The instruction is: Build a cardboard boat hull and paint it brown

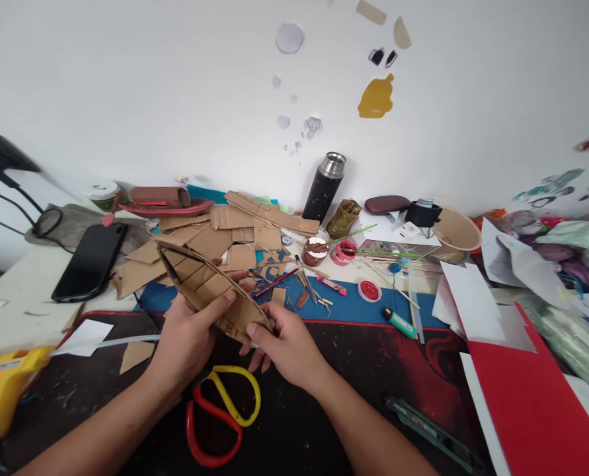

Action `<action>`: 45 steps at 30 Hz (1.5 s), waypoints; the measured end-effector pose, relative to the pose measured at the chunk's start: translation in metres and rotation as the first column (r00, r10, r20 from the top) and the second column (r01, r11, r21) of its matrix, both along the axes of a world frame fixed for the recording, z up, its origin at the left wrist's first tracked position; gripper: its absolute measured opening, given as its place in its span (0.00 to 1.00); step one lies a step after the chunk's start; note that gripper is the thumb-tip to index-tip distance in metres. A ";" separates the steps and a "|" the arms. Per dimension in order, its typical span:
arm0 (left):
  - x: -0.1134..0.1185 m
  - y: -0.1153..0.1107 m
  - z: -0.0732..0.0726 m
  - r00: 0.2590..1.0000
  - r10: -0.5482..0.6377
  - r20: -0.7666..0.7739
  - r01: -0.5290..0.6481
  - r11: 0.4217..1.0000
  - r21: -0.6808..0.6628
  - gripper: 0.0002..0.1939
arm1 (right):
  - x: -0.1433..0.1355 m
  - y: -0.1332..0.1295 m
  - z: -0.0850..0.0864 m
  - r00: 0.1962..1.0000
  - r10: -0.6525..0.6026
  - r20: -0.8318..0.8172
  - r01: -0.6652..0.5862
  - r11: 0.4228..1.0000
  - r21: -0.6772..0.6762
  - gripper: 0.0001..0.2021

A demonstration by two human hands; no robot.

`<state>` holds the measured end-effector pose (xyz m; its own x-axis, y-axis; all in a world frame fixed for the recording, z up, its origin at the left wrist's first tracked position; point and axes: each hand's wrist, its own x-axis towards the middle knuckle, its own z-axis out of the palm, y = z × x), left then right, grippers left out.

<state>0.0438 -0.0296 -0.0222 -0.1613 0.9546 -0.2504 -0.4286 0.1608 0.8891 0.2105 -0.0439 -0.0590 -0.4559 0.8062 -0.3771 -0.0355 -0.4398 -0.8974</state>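
Between my two hands is a small cardboard boat hull (199,283), hollow inside, pointed at its far left tip and tilted toward me. My left hand (192,330) wraps round its near left side, thumb on the inner face. Gripping the right end, my right hand (287,340) has its thumb on the rim and fingers beneath. Scissors (235,400) with one red and one yellow handle lie on the dark mat just below the hull; their blades are hidden by my left hand and the hull.
A yellow glue gun (11,387) lies at left, beside a black phone (90,261). Cardboard scraps (199,241), a red model boat (168,206), paint jars (315,251) and a black flask (325,188) stand behind. A utility knife (430,433) and red paper (537,403) lie right.
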 end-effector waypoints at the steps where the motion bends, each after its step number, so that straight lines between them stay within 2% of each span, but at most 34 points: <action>1: 0.001 -0.002 -0.002 0.999 -0.035 -0.012 0.035 0.999 -0.008 0.24 | 0.000 0.000 -0.001 1.000 0.000 -0.010 0.000 1.000 -0.001 0.24; 5: 0.005 -0.008 -0.008 0.985 -0.157 -0.077 0.154 0.987 -0.037 0.20 | 0.000 0.001 -0.002 0.999 -0.008 -0.032 0.009 1.000 0.007 0.29; 11: 0.005 -0.007 -0.011 0.994 -0.083 -0.074 0.082 0.997 -0.015 0.19 | 0.000 0.001 -0.002 0.999 0.003 -0.042 -0.002 1.000 0.014 0.30; 18: 0.002 -0.008 -0.020 0.985 -0.105 -0.137 0.103 0.994 -0.023 0.17 | -0.003 0.000 -0.005 1.000 -0.011 0.013 0.010 1.000 0.019 0.28; 25: 0.001 -0.007 -0.023 0.984 -0.135 -0.116 0.133 0.991 -0.024 0.17 | -0.004 -0.001 -0.005 0.999 -0.028 0.029 0.028 1.000 0.013 0.24; 28: 0.001 -0.006 -0.020 0.983 -0.157 -0.099 0.156 0.988 -0.019 0.17 | -0.004 -0.001 -0.004 0.999 -0.021 0.037 0.020 1.000 0.017 0.26; 33: 0.000 -0.005 -0.008 0.982 -0.179 -0.055 0.176 0.983 -0.049 0.17 | -0.003 -0.001 -0.001 1.000 -0.002 0.018 0.001 0.999 0.042 0.29; 40: -0.003 0.007 0.008 0.994 0.095 0.062 -0.089 0.991 -0.103 0.23 | -0.004 -0.005 -0.001 0.997 0.040 0.063 -0.041 0.999 0.010 0.24; 45: -0.004 0.007 0.011 0.997 0.073 0.039 -0.071 0.996 -0.049 0.25 | -0.005 -0.006 -0.001 0.996 0.046 0.071 -0.046 0.999 -0.001 0.26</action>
<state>0.0401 -0.0223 -0.0110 -0.2180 0.9278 -0.3028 -0.4764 0.1697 0.8627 0.2054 -0.0499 -0.0603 -0.4642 0.7854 -0.4095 0.0488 -0.4390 -0.8972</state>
